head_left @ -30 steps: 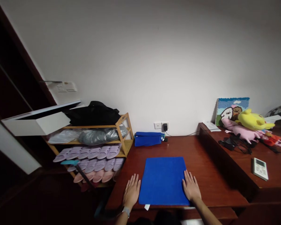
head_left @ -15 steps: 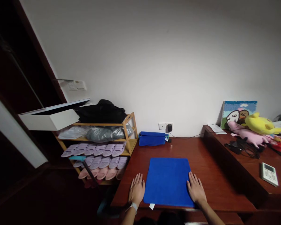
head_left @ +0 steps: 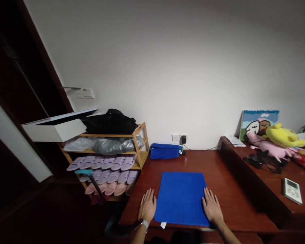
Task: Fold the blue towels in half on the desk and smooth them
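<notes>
A blue cloth (head_left: 181, 198) lies spread flat on the brown wooden table (head_left: 234, 200), a white tag (head_left: 163, 225) sticking out at its near edge. My left hand (head_left: 147, 205) rests palm down on the table just beside the cloth's left edge, fingers stretched forward and holding nothing. On the other side, my right hand (head_left: 212, 205) lies flat at the right edge, its thumb side touching or just overlapping the cloth. A band is around my left wrist. Farther back, by the wall, sits a folded blue cloth bundle (head_left: 165, 151).
To the left stands a wooden rack (head_left: 142, 145) with slippers (head_left: 109, 162), bagged items, a black bag (head_left: 110, 122) and a white box (head_left: 53, 130). On the raised right surface are plush toys (head_left: 282, 135), cables, a picture (head_left: 260, 123) and a calculator-like device (head_left: 292, 190). A charger (head_left: 184, 139) is plugged into the wall.
The view has shifted very slightly. Both hands and the blue cloth stay in the same places relative to each other.
</notes>
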The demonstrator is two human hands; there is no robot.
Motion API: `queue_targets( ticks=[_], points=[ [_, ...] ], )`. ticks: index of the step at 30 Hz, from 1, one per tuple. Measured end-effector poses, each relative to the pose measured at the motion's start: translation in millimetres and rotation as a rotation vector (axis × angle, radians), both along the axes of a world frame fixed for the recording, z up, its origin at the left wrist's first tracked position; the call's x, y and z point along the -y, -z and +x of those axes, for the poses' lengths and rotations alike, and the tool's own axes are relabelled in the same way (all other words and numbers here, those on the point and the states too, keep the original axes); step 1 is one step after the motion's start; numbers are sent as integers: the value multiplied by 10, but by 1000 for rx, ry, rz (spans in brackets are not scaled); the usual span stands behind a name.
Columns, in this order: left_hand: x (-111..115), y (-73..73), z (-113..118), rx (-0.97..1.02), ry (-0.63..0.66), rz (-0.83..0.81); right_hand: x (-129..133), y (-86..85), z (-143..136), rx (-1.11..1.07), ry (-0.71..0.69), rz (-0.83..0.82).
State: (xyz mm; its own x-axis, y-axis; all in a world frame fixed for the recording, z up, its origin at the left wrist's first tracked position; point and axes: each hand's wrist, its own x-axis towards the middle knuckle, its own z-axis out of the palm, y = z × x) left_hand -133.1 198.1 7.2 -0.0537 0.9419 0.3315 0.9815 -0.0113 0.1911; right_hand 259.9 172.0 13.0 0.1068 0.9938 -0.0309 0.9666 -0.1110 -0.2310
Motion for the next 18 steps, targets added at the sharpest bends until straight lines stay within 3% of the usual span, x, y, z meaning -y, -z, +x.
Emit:
queue_targets(
  ticks=[5, 8, 12, 15, 18],
  points=[
    [11, -35, 7, -12, 4, -16, -12, -60, 14, 18, -1, -42],
    [6, -27, -1, -5, -5, -5, 11, -149, -123, 30, 45, -15],
    [-16, -4, -31, -5, -10, -3, 98, -234, -678, -23, -39, 108],
    [-28, -5, -45, -12, -11, -14, 161, -242, -1175, -93, -70, 76],
    [-34, -4, -51, -22, -6, -6, 181, -221, -1438, -115, -41, 36]
  ],
)
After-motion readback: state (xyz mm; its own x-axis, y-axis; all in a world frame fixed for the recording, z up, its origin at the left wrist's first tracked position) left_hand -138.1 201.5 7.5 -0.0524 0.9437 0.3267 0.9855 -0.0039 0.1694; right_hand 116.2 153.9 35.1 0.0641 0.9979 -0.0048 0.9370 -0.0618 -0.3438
